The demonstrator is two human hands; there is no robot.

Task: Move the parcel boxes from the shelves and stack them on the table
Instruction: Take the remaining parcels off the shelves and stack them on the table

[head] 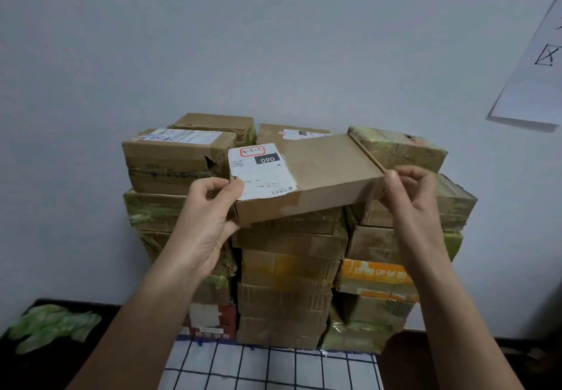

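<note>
Stacking seems well advanced: tall columns of boxes (286, 298) fill the desk (541, 356); left hand (209, 222) and right hand (410, 195) grip another box (319, 173) by its ends above them; shelves unseen.

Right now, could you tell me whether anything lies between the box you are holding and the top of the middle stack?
Nothing visible does. The labelled box, held at its ends by the left hand and right hand, is directly above the middle stack. The left box and the taped box only flank it.
</note>
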